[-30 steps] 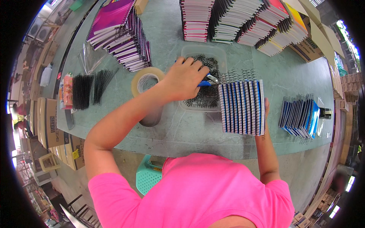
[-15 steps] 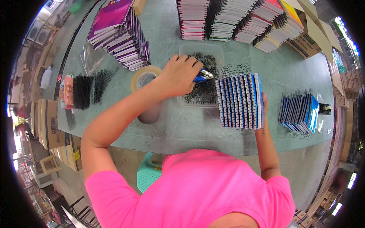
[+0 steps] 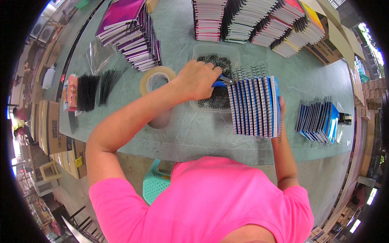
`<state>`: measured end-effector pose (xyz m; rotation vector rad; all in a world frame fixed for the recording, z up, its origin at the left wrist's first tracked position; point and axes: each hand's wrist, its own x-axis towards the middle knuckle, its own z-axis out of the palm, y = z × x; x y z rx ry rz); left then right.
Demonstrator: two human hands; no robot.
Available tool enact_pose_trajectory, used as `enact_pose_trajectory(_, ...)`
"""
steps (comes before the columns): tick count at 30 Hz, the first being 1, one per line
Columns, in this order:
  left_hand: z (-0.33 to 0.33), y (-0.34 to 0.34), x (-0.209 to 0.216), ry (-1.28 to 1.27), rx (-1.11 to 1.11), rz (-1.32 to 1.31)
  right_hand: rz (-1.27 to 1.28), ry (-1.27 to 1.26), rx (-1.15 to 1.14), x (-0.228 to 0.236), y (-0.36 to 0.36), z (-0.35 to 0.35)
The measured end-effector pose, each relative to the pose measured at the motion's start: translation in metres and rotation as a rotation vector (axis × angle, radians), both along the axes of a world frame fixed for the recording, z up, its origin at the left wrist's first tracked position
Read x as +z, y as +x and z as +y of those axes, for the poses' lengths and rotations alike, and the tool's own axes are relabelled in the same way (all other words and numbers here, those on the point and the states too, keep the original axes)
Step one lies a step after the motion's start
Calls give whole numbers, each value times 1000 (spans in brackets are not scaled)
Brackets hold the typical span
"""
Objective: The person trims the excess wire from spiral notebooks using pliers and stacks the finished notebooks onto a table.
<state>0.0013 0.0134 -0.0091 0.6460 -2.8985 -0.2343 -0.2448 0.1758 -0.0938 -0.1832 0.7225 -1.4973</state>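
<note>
A: Hold the bundle of blue-covered, wire-bound notebooks (image 3: 253, 108) steady; I'd set the blue-handled metal cutters (image 3: 219, 84) square on one wire end, clear of the covers.

B: Your left hand (image 3: 201, 80) has its fingers wrapped around the handles. The bundle's upper left corner lies just right of those fingers, at the cutter tips; you can't tell contact from here.

A: And your right hand (image 3: 282, 106)?

B: It's at the bundle's right edge, mostly hidden, so I can't tell how its fingers close. The clear plastic tub (image 3: 204, 49) shows behind your left fingers.
</note>
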Motion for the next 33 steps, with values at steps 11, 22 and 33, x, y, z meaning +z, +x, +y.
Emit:
enact_pose_trajectory(11, -1, -3, 11, -153, -38, 70, 7, -29, -2, 4, 5, 1)
enact_pose_trajectory(22, 1, -5, 1, 141, 26, -24, -21, -7, -14, 8, 9, 5)
enact_pose_trajectory(33, 0, -18, -30, 1149, 163, 419, -63, -53, -67, 3, 8, 5)
